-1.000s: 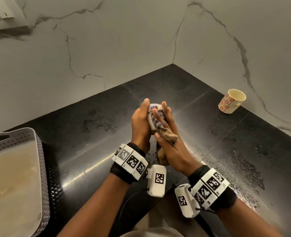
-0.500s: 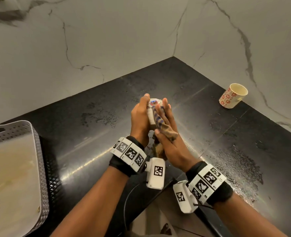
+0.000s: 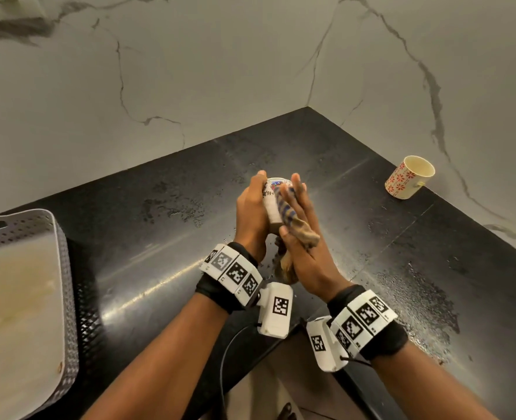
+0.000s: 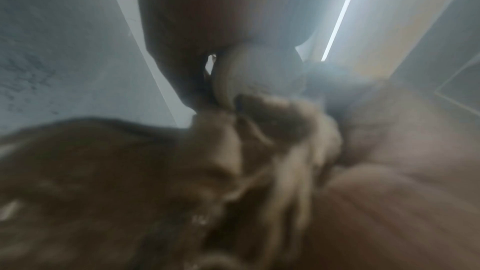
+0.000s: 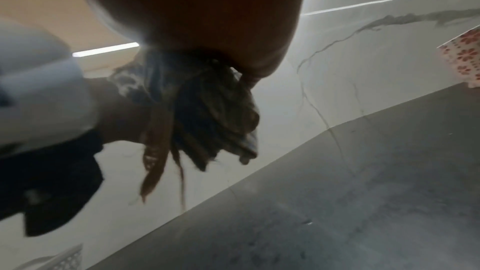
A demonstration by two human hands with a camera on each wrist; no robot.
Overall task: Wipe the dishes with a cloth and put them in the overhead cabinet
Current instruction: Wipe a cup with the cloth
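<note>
I judge the step in hand to be the wiping of one dish. My left hand (image 3: 252, 212) wraps the side of a small patterned cup (image 3: 272, 197), fingers curled round it, held above the black counter (image 3: 166, 237) near the middle of the scene. My right hand (image 3: 303, 237) presses a striped cloth (image 3: 293, 221) flat against the cup's right side; its fingers are straight and close together, and the cloth's loose end hangs below the palm, touching nothing.

A second cup (image 3: 409, 177), with a red flower print, stands on the counter at the far right, close to the marble wall (image 3: 432, 71). I judge it not yet wiped. A perforated grey tray (image 3: 60, 237) sits at the near left.

Next move, in my estimate:
1. Turn the held cup in the left hand so that the cloth reaches the unwiped side and the inside.
2. Lift the cup to the overhead cabinet. The cabinet is not in view, so its door state cannot be told.
</note>
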